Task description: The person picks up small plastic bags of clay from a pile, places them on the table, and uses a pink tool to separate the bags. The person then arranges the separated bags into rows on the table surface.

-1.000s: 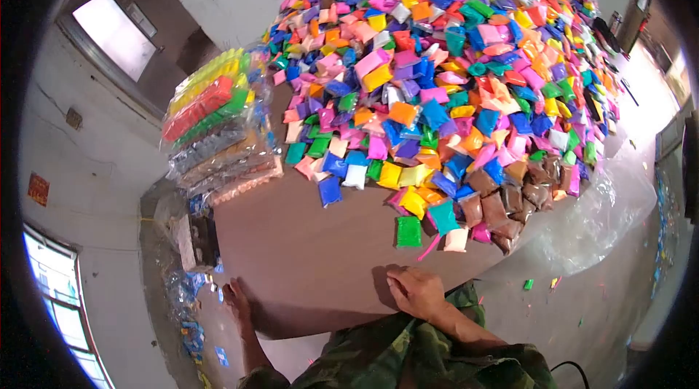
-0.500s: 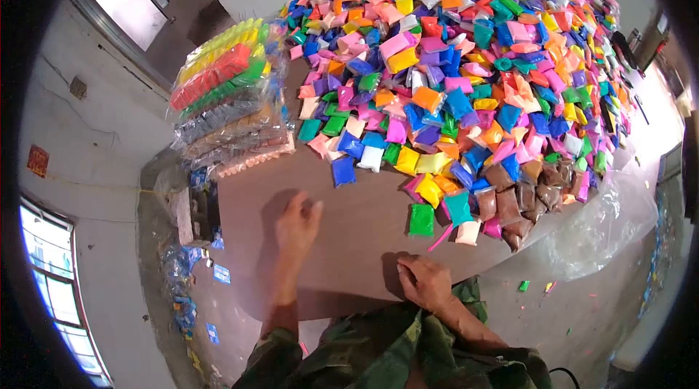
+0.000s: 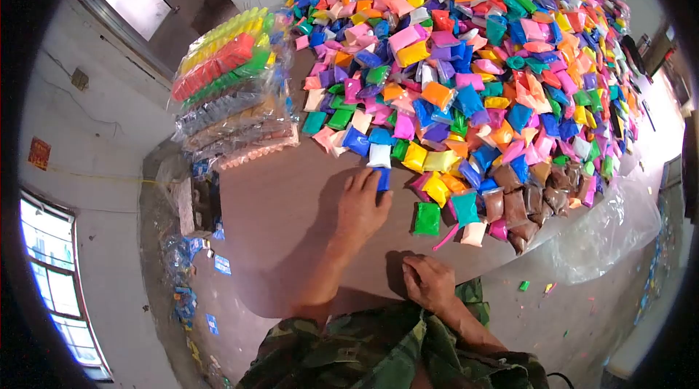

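Observation:
My left hand [image 3: 362,205] reaches over the brown tabletop with its fingers closed on a small blue packet [image 3: 384,179], partly covered by the fingertips. Just beyond that packet lies a white packet [image 3: 379,155], at the near edge of a big heap of colourful packets [image 3: 451,61]. Loosely curled, my right hand [image 3: 429,285] rests by the near table edge, and nothing shows in its fingers. Closest to it are a green packet [image 3: 427,218], a cream packet [image 3: 473,233] and a teal packet [image 3: 464,207].
Stacked clear bags of coloured pieces [image 3: 233,90] stand at the table's back left. Brown packets [image 3: 520,210] lie at the heap's near right, beside a clear plastic bag [image 3: 611,236] hanging off the edge. Scraps litter the floor around the table [image 3: 277,192].
My left hand has moved right and forward to the heap's edge. The blue packet has shifted right, to below the white one. My right hand stays in place; the view has shifted slightly.

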{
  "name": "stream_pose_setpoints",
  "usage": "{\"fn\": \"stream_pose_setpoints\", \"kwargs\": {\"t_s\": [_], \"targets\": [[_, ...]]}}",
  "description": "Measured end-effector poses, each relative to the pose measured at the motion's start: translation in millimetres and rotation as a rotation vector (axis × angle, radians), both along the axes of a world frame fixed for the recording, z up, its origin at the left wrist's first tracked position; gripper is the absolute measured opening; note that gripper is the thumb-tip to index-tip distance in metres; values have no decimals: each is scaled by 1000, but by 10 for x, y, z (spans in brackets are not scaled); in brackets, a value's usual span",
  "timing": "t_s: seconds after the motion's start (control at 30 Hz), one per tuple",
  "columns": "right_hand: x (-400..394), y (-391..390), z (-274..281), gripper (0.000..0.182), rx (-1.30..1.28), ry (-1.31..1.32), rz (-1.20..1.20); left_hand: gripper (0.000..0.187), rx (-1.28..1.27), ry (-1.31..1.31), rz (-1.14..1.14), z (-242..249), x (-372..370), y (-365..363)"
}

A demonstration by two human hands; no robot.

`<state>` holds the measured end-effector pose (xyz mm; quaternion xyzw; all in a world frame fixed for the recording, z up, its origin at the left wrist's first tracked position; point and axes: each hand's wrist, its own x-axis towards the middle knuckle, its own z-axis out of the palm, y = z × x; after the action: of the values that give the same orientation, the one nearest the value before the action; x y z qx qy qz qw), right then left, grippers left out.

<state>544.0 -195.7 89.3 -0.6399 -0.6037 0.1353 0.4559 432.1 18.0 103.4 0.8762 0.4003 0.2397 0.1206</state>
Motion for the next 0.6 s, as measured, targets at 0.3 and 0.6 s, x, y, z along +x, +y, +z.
{"fn": "stream_pose_setpoints", "kwargs": {"t_s": [0.3, 0.6], "targets": [[25, -6, 4, 26, 27, -4, 2, 41, 10, -161, 76, 254, 105, 255], [40, -36, -9, 27, -18, 1, 10, 33, -223, -259, 226, 119, 7, 959]]}}
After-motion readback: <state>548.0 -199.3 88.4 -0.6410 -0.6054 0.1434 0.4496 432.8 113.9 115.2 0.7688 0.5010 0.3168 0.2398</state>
